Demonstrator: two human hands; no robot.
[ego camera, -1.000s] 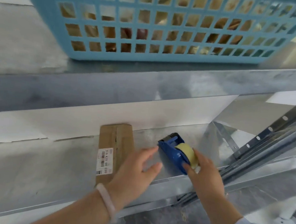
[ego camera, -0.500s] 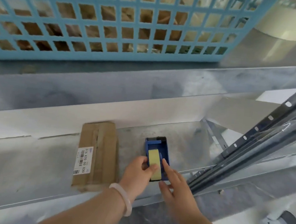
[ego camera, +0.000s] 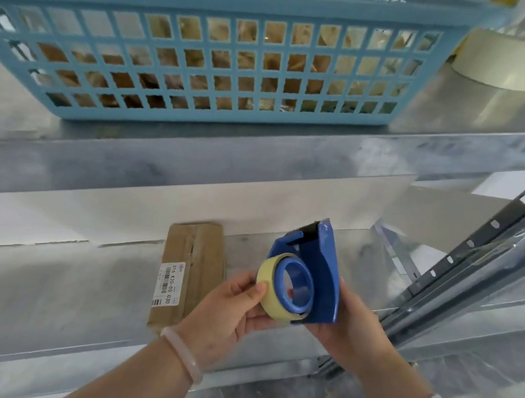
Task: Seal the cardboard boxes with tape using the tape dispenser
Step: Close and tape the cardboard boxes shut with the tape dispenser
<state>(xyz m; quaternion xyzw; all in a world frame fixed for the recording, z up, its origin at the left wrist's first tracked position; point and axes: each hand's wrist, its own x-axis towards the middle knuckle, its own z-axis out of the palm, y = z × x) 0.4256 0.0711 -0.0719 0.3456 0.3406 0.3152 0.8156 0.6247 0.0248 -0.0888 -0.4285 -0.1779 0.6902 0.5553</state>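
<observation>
The tape dispenser point(ego camera: 321, 270) has been lifted off the shelf point(ego camera: 50, 290). The right hand point(ego camera: 347, 331) grips its blue body, and the left hand point(ego camera: 230, 312) fingers point(ego camera: 245, 286) pinch the tape roll point(ego camera: 268, 300). The cardboard box point(ego camera: 195, 266) lies untouched near the shelf's front edge, so taping can probably start.

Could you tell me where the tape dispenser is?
In the head view, the tape dispenser is held between left hand and right hand, right of the cardboard box.

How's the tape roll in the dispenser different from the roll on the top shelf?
The dispenser roll is pale yellow; the shelf roll is off-white. The dispenser roll sits in the tape dispenser, held by the left hand and right hand; the shelf roll lies loose. Both look like tape.
</observation>
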